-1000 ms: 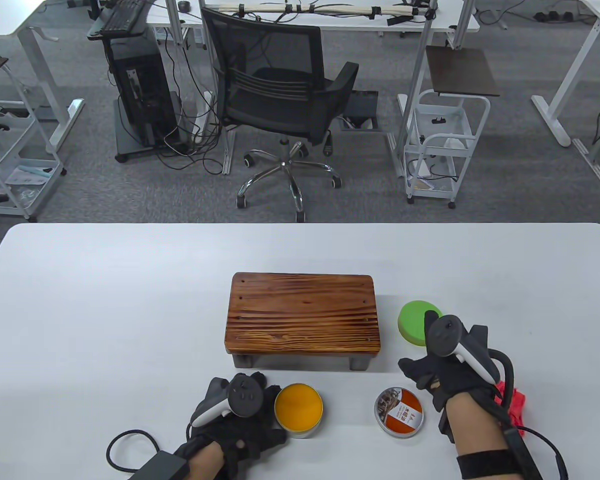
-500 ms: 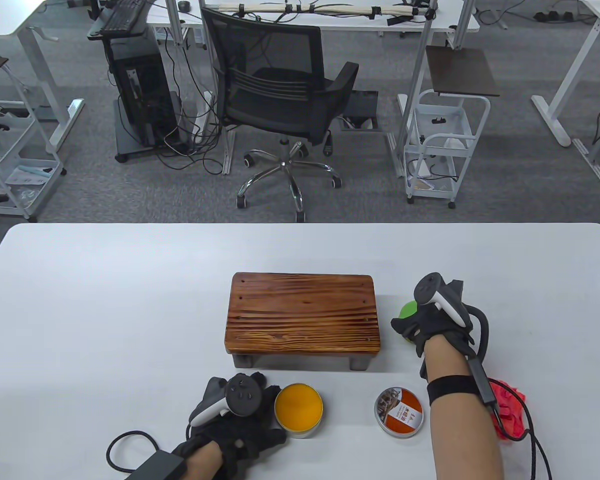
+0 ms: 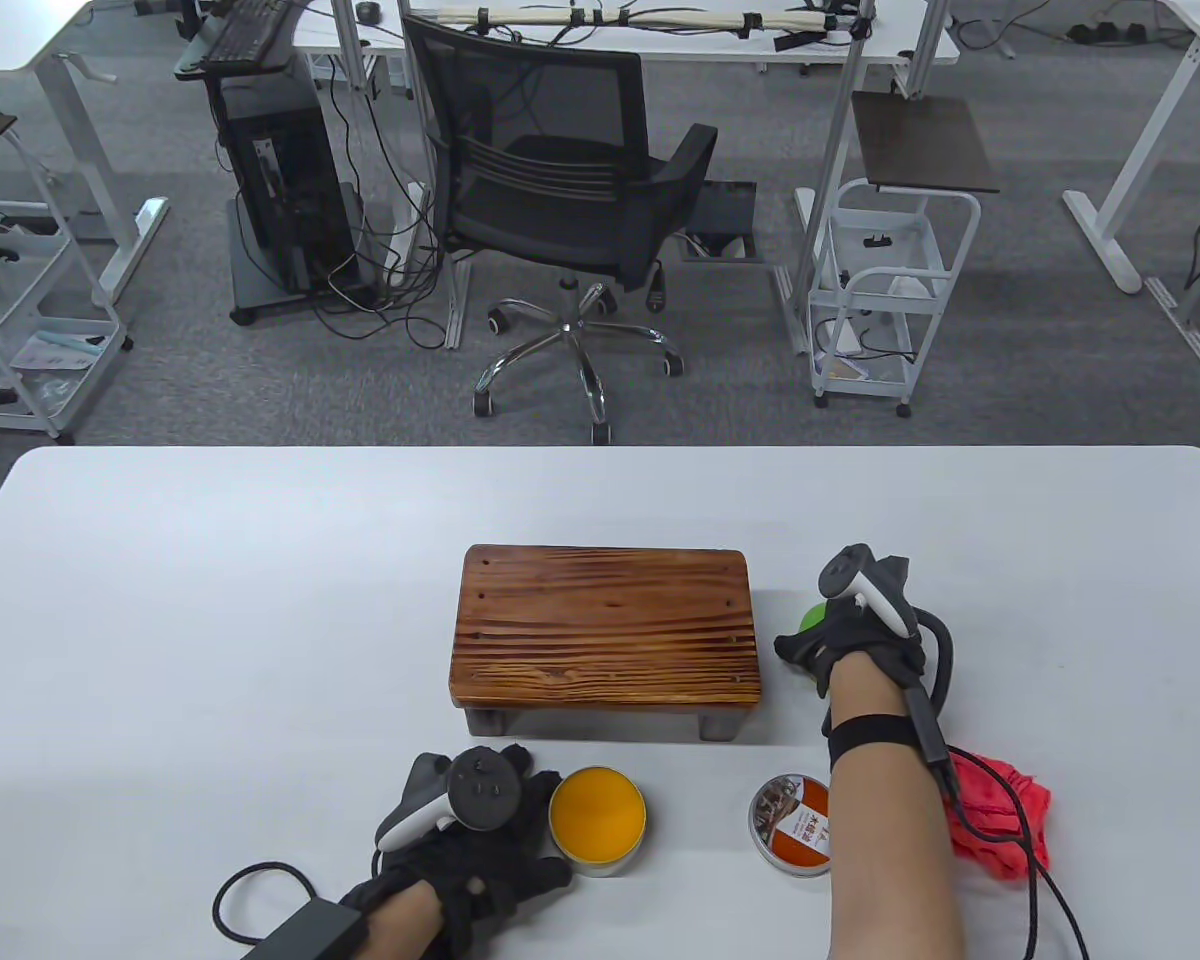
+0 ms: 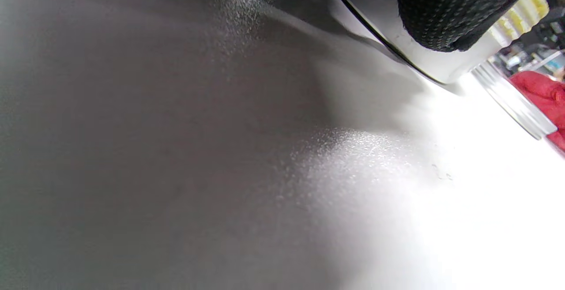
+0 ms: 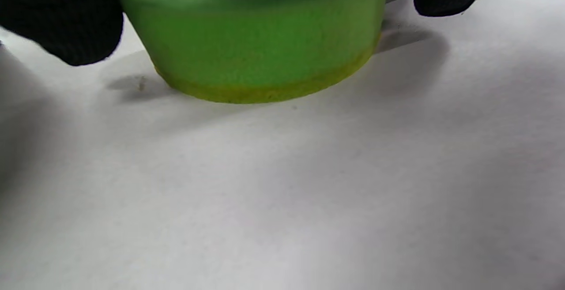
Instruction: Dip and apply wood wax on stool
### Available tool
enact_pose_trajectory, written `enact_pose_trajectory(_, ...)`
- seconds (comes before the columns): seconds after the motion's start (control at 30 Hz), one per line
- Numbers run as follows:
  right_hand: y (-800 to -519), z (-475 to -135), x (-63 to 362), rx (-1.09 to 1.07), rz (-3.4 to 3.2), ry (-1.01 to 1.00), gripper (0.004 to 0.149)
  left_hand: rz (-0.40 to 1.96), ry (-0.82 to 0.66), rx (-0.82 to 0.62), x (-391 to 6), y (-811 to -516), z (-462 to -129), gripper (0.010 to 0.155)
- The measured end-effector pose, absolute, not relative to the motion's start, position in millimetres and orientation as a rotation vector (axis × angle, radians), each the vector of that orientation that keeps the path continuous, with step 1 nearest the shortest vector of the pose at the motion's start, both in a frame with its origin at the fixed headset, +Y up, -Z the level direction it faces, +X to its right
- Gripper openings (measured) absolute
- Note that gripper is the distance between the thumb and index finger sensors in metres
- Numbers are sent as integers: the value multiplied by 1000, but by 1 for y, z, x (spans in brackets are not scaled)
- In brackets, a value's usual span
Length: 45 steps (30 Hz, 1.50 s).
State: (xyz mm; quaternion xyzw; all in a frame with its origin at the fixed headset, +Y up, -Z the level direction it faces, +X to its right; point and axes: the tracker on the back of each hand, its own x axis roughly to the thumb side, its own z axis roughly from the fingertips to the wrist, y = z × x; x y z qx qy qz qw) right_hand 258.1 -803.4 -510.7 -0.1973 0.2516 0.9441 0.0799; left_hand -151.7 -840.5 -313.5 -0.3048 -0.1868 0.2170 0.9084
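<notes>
The stool (image 3: pixel 606 628) stood on the white counter (image 3: pixel 210 620), just left of the right hand (image 3: pixel 845 645). That hand lay over the green sponge (image 5: pixel 256 47); in the right wrist view its fingers (image 5: pixel 62 20) came down on both sides of the sponge, which still sat on the counter, so a real grip could not be told. The left hand (image 3: pixel 470 850) touched the open wax tin (image 3: pixel 597 815); one finger (image 4: pixel 454 12) curled against its wall. The lid (image 3: pixel 790 825) and a red cloth (image 3: pixel 1000 815) lay near the right forearm. Left of the stool the counter offered wide free room.
</notes>
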Motion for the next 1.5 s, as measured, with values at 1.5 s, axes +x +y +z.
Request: enact_pose_trajectory(1.5, -678, -318, 52, 1012, 3074, 584, 107, 427, -384, -623, -152, -840, -313, 75)
